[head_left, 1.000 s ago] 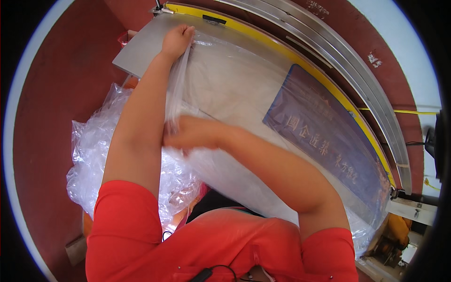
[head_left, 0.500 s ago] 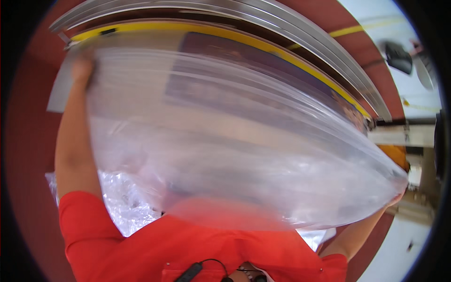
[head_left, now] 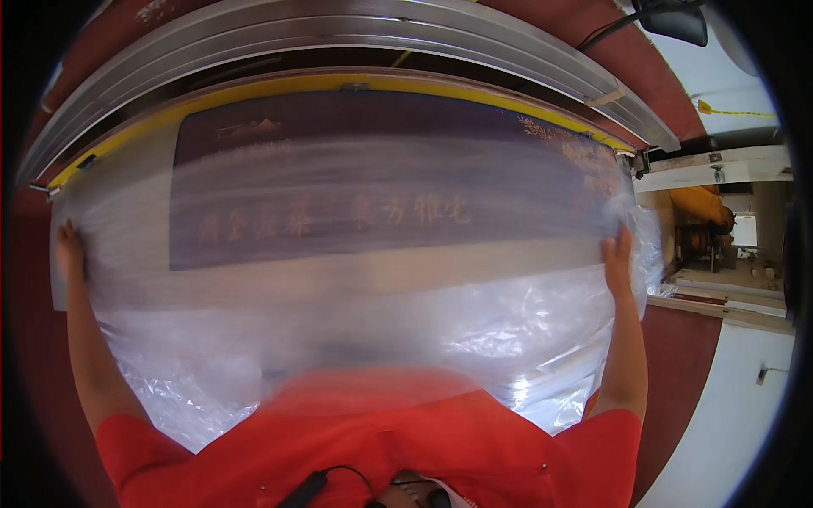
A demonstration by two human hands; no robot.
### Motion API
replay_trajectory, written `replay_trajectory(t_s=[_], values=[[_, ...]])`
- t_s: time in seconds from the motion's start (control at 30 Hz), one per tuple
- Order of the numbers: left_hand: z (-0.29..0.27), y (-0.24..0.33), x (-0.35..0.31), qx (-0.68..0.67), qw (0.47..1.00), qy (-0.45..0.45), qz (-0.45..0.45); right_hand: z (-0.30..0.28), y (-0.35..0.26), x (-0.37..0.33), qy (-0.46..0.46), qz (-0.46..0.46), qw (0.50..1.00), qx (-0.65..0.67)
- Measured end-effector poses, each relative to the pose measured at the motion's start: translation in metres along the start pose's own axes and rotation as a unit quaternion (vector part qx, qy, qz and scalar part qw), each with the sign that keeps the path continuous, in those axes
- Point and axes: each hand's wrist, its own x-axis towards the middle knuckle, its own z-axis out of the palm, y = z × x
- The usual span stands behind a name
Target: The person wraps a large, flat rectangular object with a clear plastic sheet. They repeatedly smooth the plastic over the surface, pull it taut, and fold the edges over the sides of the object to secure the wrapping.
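Clear plastic film (head_left: 381, 330) is spread between my two hands over a large flat panel, and it reaches back over my red shirt. My left hand (head_left: 71, 250) grips the film at the panel's left side, fingers pointing away from me. At the right side my right hand (head_left: 619, 258) also has hold of the film, with its thumb and a finger showing. Through the film the panel shows a beige surface (head_left: 140, 190) and a dark blue rectangle (head_left: 364, 182) with printed decoration. Crumpled film covers the panel's near part.
Along the panel's far side runs a yellow edge strip (head_left: 305, 83). Beyond it are long silver metal rails (head_left: 339, 30). Dark red floor (head_left: 677, 364) borders the panel at the right. A doorway (head_left: 716, 229) opens at the far right, with a machine inside.
My right hand has come inward and away from me from the far right, and the film has spread flatter. My left hand has moved left and nearer. The view has turned.
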Motion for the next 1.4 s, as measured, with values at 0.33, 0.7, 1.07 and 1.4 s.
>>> replay_trajectory(t_s=[0.33,0.7,1.07,1.4], values=[[-0.043,0.017,-0.027,0.001,0.999,-0.025,0.025,0.025,-0.220,0.028,-0.030,-0.263,0.963,-0.057],[-0.064,-0.062,-0.027,-0.440,0.882,-0.108,-0.127,0.041,-0.253,0.000,-0.024,-0.227,0.971,-0.077],[-0.194,-0.080,-0.095,-0.678,0.681,-0.272,-0.048,0.047,-0.249,0.032,0.098,-0.204,0.974,0.014],[-0.049,-0.004,0.000,-0.352,0.934,0.006,-0.059,0.053,-0.211,0.053,0.083,-0.052,0.973,0.210]])
